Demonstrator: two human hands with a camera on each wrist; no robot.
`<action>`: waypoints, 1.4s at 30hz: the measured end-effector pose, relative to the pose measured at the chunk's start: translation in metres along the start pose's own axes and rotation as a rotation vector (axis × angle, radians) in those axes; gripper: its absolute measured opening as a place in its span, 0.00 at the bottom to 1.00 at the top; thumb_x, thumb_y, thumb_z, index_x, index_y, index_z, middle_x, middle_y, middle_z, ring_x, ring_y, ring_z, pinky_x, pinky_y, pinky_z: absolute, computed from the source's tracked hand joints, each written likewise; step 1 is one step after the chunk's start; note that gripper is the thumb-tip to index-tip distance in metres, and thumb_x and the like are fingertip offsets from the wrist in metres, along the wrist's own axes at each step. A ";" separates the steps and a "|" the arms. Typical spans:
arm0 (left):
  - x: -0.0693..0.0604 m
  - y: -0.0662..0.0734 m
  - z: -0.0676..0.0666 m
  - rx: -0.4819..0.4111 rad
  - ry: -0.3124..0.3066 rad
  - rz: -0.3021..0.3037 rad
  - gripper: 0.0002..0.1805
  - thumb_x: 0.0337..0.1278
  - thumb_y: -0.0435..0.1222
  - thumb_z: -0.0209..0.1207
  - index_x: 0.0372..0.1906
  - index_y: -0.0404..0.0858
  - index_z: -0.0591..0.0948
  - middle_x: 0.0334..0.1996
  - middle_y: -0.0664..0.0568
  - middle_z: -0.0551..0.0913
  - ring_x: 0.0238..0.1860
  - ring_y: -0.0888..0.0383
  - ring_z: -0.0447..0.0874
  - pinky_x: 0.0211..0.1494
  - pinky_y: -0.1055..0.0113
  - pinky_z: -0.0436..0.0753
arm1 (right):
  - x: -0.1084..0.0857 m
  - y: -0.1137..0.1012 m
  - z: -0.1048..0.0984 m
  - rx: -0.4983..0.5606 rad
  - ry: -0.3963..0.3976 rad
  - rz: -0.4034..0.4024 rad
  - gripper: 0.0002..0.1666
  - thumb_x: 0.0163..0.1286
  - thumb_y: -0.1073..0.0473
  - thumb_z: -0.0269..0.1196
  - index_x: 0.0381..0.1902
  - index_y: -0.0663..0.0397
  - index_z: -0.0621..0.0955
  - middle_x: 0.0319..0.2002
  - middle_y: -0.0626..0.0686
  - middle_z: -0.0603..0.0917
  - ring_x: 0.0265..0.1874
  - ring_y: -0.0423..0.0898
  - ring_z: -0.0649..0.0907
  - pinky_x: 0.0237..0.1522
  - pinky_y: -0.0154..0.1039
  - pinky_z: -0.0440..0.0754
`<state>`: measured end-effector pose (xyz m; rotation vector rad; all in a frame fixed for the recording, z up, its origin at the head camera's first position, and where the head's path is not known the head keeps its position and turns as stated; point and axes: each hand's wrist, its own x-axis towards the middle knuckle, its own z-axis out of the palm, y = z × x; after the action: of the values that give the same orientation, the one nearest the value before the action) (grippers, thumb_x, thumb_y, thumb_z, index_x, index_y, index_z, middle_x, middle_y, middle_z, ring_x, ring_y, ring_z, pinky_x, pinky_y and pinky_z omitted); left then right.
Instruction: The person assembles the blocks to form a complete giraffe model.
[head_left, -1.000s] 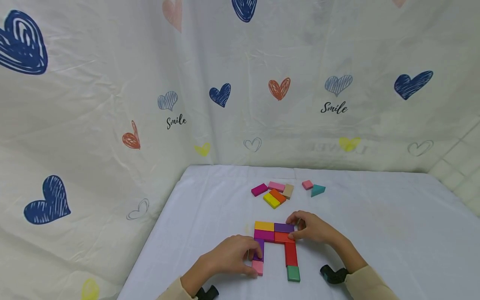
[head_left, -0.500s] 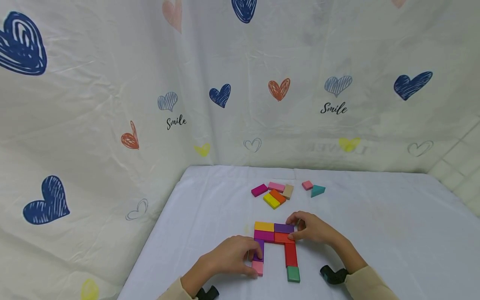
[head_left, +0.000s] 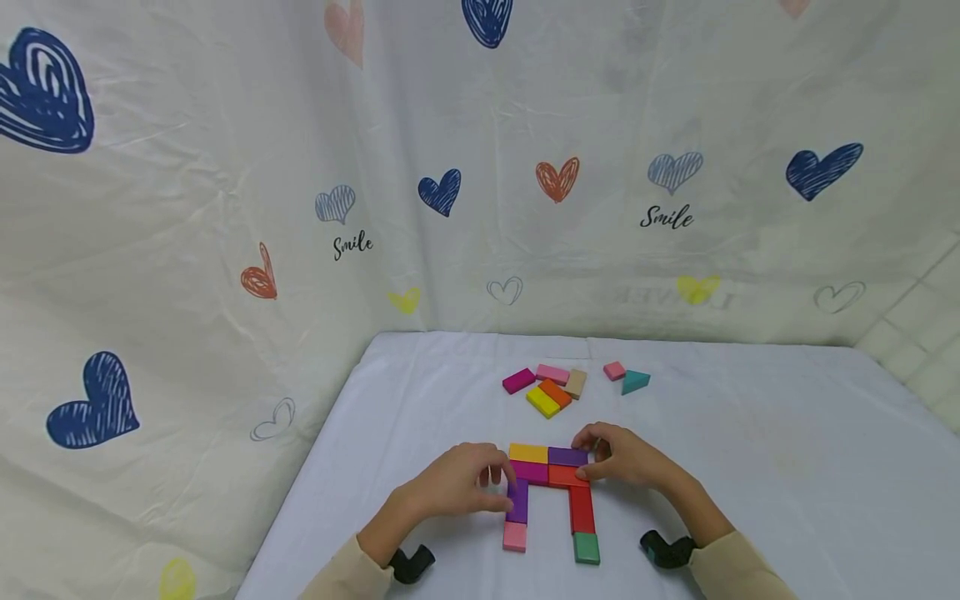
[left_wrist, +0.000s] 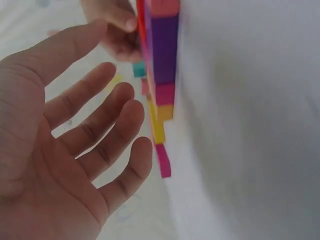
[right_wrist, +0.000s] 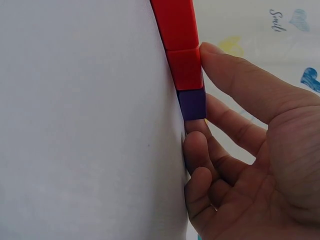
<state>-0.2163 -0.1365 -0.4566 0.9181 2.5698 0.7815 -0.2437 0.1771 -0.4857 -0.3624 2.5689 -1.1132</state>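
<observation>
Flat coloured blocks form an arch on the white cloth in the head view. Its top has a yellow-orange block (head_left: 528,453), a purple block (head_left: 567,456), a magenta block (head_left: 529,472) and a red-orange block (head_left: 564,475). The left leg is an upright purple block (head_left: 517,501) above a pink block (head_left: 514,537); the right leg is red (head_left: 582,509) above green (head_left: 587,548). My left hand (head_left: 467,481) hovers beside the left leg, fingers loosely bent, apart from the blocks in the left wrist view. My right hand (head_left: 627,455) pinches the top right corner, thumb on red-orange, fingertips behind purple.
Behind the arch lie loose blocks: magenta (head_left: 519,381), pink (head_left: 552,373), tan (head_left: 576,383), orange (head_left: 555,392) and yellow (head_left: 543,402). Farther right are a small pink block (head_left: 614,370) and a teal triangle (head_left: 636,382). A heart-printed curtain (head_left: 480,250) hangs behind the table.
My left hand has let go of the left leg's pink block and moved up and slightly left, beside the purple block. The right hand has stayed in place.
</observation>
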 end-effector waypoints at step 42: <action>0.057 -0.035 0.001 -0.091 -0.010 -0.041 0.25 0.49 0.46 0.77 0.55 0.56 0.84 0.44 0.63 0.79 0.47 0.67 0.76 0.48 0.73 0.80 | 0.003 0.000 -0.021 0.000 0.096 -0.030 0.18 0.67 0.53 0.71 0.50 0.53 0.81 0.40 0.50 0.82 0.40 0.47 0.79 0.36 0.36 0.81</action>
<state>-0.2754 -0.1213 -0.4836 0.8374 2.5140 0.8721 -0.2548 0.1900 -0.4725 -0.3571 2.6545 -1.1684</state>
